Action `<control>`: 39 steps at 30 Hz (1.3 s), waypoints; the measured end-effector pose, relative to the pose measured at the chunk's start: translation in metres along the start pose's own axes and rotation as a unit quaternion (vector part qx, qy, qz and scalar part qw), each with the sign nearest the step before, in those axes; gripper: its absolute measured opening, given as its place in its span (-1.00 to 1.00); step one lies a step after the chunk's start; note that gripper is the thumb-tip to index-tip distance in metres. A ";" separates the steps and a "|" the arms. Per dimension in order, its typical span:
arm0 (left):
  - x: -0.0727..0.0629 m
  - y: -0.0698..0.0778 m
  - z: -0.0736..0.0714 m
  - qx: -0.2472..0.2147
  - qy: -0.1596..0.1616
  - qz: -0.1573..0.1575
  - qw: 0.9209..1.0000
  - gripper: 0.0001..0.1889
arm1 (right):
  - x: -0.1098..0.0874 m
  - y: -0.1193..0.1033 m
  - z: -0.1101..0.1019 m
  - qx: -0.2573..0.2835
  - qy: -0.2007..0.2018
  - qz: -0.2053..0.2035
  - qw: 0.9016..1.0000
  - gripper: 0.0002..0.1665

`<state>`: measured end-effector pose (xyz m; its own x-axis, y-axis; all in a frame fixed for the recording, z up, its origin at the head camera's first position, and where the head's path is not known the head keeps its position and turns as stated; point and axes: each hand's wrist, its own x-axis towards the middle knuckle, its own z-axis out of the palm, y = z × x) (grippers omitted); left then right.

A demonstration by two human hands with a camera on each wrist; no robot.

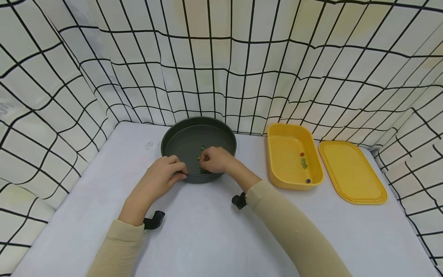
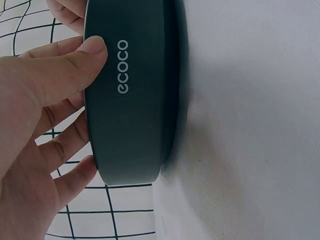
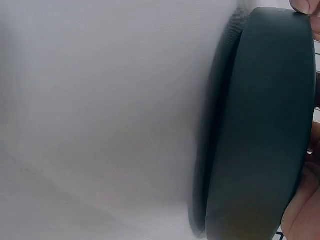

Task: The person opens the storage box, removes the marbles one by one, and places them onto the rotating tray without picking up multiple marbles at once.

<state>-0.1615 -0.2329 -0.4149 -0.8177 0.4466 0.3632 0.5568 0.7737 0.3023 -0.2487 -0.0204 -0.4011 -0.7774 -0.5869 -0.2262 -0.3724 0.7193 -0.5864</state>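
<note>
A round dark green basin stands on the white table with small green marbles in it. My left hand grips the basin's near rim. In the left wrist view its thumb lies on the outer wall and the other fingers are behind the rim. Over the rim from the right, my right hand reaches into the basin with its fingers bent down beside the marbles. Its fingertips are hidden, so whether a marble is between them does not show. In the right wrist view the basin's wall covers most of that hand.
Right of the basin stands a yellow tub holding a red marble, several green ones and a dark blue one. A yellow lid lies beside it. White cloth walls with black grid lines enclose the table.
</note>
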 end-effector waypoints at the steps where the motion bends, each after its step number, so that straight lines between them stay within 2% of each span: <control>1: 0.000 0.000 0.000 0.000 -0.001 -0.001 1.000 -0.86 | 0.000 0.000 0.000 -0.006 -0.002 -0.001 1.000 -0.84; 7: 0.000 0.001 -0.001 0.000 -0.002 -0.002 1.000 -0.87 | -0.001 -0.003 0.001 -0.022 -0.004 0.003 1.000 -0.81; 12: 0.000 0.001 -0.002 -0.001 -0.005 -0.001 1.000 -0.87 | -0.002 -0.004 0.002 -0.015 0.007 0.011 1.000 -0.82; 14: 0.001 0.001 -0.002 0.000 -0.006 -0.002 1.000 -0.87 | -0.002 -0.002 0.002 0.003 0.019 0.006 1.000 -0.83; 16: 0.001 0.001 -0.002 0.001 -0.006 -0.003 1.000 -0.87 | -0.003 0.001 0.002 0.052 0.030 -0.001 0.998 -0.82; 18: 0.001 0.001 -0.002 -0.001 -0.003 -0.003 1.000 -0.86 | -0.007 0.005 -0.001 0.151 0.044 -0.006 0.988 -0.80; 19: 0.001 0.001 -0.002 -0.002 -0.001 -0.002 1.000 -0.86 | -0.010 0.008 -0.003 0.213 0.053 -0.007 0.976 -0.79; 21: 0.001 0.001 -0.001 -0.005 0.002 -0.002 1.000 -0.85 | -0.021 0.013 -0.011 0.330 0.075 -0.002 0.941 -0.74; 23: 0.000 0.002 -0.001 -0.006 0.001 -0.006 1.000 -0.85 | -0.034 0.019 -0.019 0.420 0.103 0.001 0.902 -0.73; 24: 0.000 0.002 -0.002 -0.006 -0.001 -0.009 1.000 -0.85 | -0.042 0.023 -0.024 0.444 0.115 0.001 0.889 -0.71; 25: 0.000 0.002 -0.002 -0.006 -0.002 -0.011 1.000 -0.85 | -0.051 0.027 -0.029 0.457 0.128 0.004 0.880 -0.69; 28: -0.001 0.003 -0.002 -0.004 -0.005 -0.013 1.000 -0.85 | -0.074 0.043 -0.040 0.466 0.152 0.015 0.871 -0.63; 33: -0.001 0.002 -0.001 -0.004 -0.003 -0.011 1.000 -0.85 | -0.103 0.069 -0.050 0.448 0.168 0.047 0.877 -0.57; 39: 0.000 0.003 -0.001 -0.007 -0.012 -0.018 1.000 -0.86 | -0.125 0.098 -0.064 0.437 0.185 0.061 0.878 -0.54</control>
<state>-0.1602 -0.2308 -0.4132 -0.8399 0.4299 0.3312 0.5295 0.7827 0.3270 -0.2207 0.1472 -0.3802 -0.9564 -0.2477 -0.1550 0.1304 0.1129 -0.9850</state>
